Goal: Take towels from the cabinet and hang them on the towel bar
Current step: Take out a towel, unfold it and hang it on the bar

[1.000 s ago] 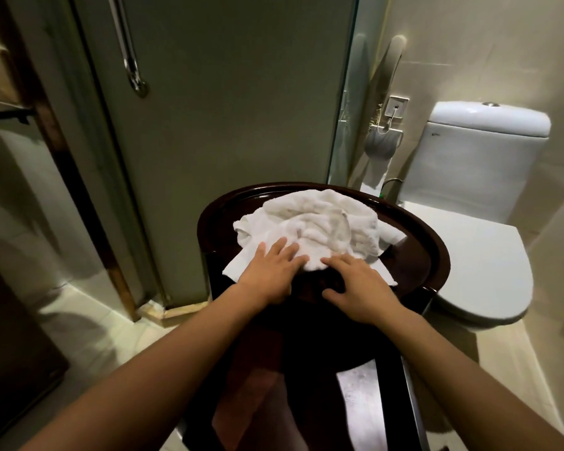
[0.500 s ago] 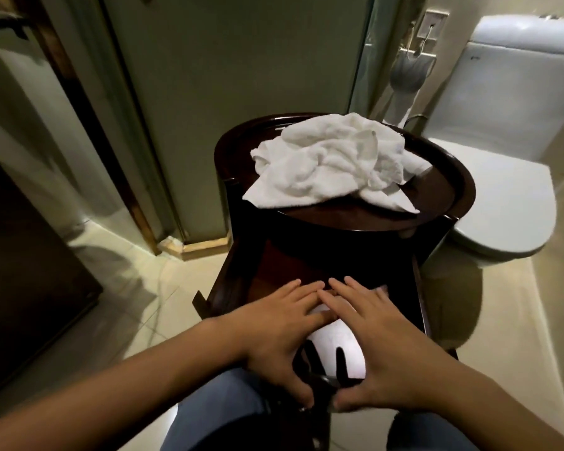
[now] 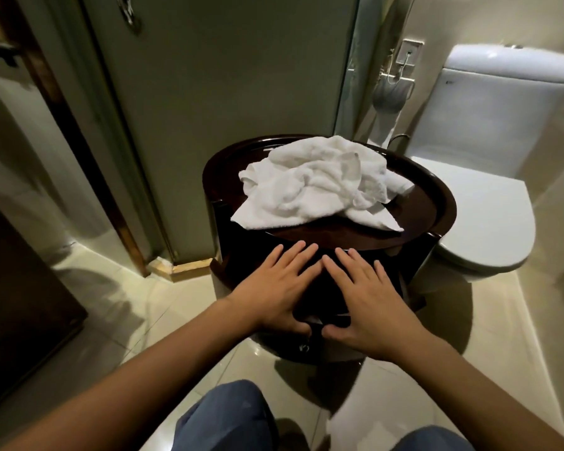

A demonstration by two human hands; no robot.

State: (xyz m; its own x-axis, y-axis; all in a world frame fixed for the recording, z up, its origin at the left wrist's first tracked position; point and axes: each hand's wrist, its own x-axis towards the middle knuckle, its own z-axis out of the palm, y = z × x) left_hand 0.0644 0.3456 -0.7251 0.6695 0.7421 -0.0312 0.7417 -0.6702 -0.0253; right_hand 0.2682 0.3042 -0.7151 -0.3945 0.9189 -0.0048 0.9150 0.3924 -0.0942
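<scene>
Both bare forearms reach fwd, roughly parallel. L hand (image 3: 275, 289) & R hand (image 3: 370, 299) lie flat side by side, palms down, fingers straight & slightly spread, index fingertips nearly touching; thumbs tucked inward, holding nothing

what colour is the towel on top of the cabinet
White, plain with no pattern. The towel shows best in the head view, crumpled on the dark cabinet.
</scene>
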